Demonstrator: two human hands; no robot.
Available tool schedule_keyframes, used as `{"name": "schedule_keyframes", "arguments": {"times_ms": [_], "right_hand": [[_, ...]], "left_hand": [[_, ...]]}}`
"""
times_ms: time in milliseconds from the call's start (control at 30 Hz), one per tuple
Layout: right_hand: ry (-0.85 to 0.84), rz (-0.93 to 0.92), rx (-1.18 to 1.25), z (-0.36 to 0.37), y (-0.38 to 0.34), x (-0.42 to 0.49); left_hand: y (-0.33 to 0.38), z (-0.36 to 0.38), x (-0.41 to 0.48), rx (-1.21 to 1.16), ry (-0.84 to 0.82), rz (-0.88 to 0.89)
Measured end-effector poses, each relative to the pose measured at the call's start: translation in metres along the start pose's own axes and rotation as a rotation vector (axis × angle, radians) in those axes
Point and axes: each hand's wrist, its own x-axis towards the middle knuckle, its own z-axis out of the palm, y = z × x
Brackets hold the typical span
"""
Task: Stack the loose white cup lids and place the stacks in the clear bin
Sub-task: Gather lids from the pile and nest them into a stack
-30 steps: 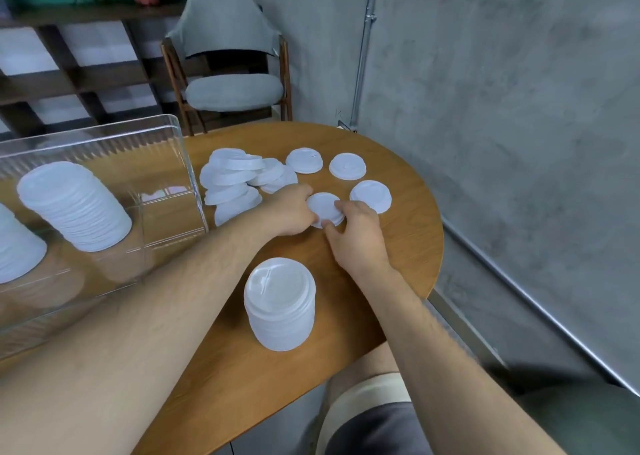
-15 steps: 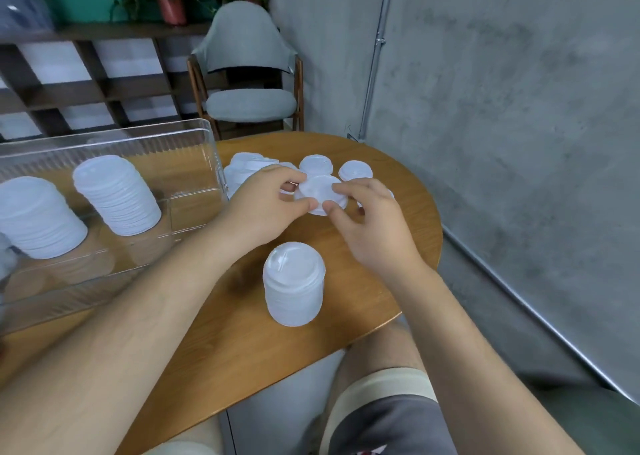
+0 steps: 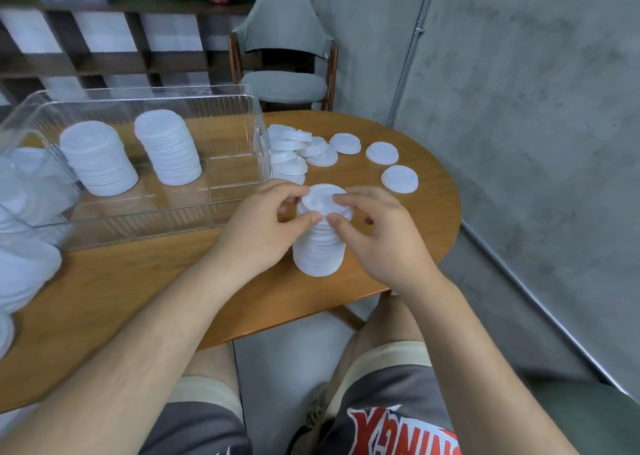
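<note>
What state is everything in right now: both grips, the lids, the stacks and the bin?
left grip: pinches the top lid's rim.
right grip: pinches the same lid.
top lid: atop the table stack, seating unclear.
table stack: upright, outside the bin.
clear bin: open-topped, on the table.
bin stacks: two, standing inside.
loose lids: flat, unstacked.
lid heap: overlapping, beside the bin.

The wooden table (image 3: 138, 299) holds a clear bin (image 3: 138, 220), lid stack (image 3: 320, 257), loose lids (image 3: 400, 178).
</note>
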Motion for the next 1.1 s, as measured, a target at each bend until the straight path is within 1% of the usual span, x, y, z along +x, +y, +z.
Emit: {"name": "schedule_keyframes", "arguments": {"times_ms": [133, 300, 400, 600, 767, 933, 1033, 1100], "right_hand": [[-0.034, -0.002, -0.002, -0.001, -0.001, -0.002], [-0.087, 0.033, 0.000, 0.005, 0.008, -0.007], [-0.093, 0.032, 0.003, 0.006, 0.010, -0.009], [-0.100, -0.015, -0.077, 0.007, 0.008, -0.006], [-0.091, -0.027, -0.067, 0.008, 0.010, -0.008], [-0.084, -0.021, -0.049, 0.007, 0.012, -0.011], [-0.089, -0.013, -0.038, 0.006, 0.012, -0.012], [-0.084, -0.016, -0.035, 0.006, 0.012, -0.012]], "left_hand": [[-0.005, 0.002, -0.007, -0.009, 0.013, -0.016], [-0.012, 0.010, -0.010, 0.013, -0.012, -0.003], [-0.015, 0.012, -0.013, 0.000, 0.000, -0.006], [-0.020, 0.012, -0.015, 0.018, -0.002, -0.019], [-0.024, 0.013, -0.021, -0.003, -0.005, -0.016], [-0.032, 0.030, -0.032, -0.074, -0.042, -0.096], [-0.043, 0.042, -0.033, -0.059, -0.076, -0.133], [-0.047, 0.047, -0.032, -0.004, -0.096, -0.151]]}}
